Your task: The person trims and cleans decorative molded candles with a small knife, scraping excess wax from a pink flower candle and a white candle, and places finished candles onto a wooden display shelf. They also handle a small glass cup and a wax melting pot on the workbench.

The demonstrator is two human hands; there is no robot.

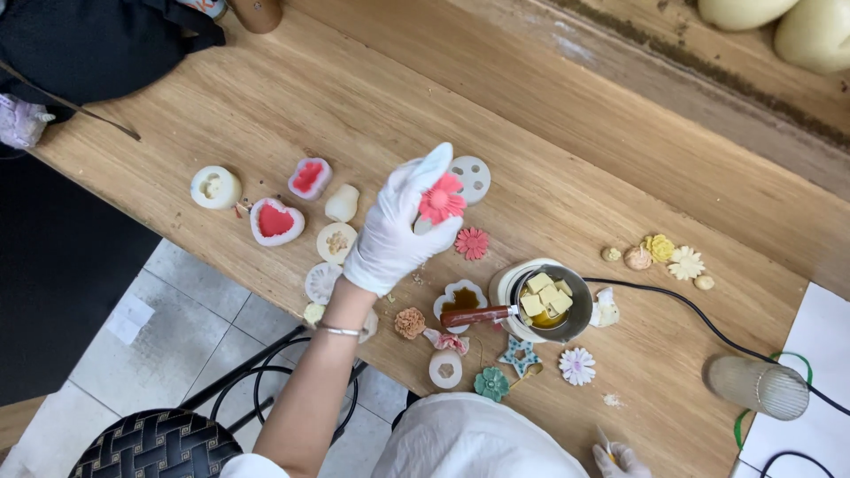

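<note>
- Worktop: pale wooden table (567,115), straight grain, matte, strewn with small moulds and cast flowers.
- Left hand (398,226): white thin glove, smooth and slightly creased, metal bangle at the wrist; raised above the table near picture centre.
- Grip, left: fingers closed round a pink flower casting (441,200), daisy-shaped with ribbed petals, waxy look; a pale mould edge seen just under it, detail unclear.
- At 3 o'clock of the held flower, just beside: round white mould (473,178) with several holes, lying flat.
- At 5 o'clock, near: second pink flower (472,242), flat on the wood.
- At 9 o'clock: heart-shaped white mould (275,220) with red filling, rubbery; smaller red-filled mould (310,178) above it; round white mould (215,187) further out.
- At 4 o'clock, well apart: small metal melting pot (553,303) with wooden handle, holding pale yellow cubes over amber liquid; black cable running off toward 3 o'clock.
- Below the pot: teal flower (490,383), white-and-lilac daisy (577,366), star-shaped piece (519,355).
- At 3 o'clock, far: cluster of yellow and cream flowers (661,255).
- Ribbed clear glass (757,387) lying on its side at lower right.
- Right hand (622,459): gloved, at bottom edge, mostly cut off; something small and yellowish at the fingers; whether closed or apart cannot be told.
</note>
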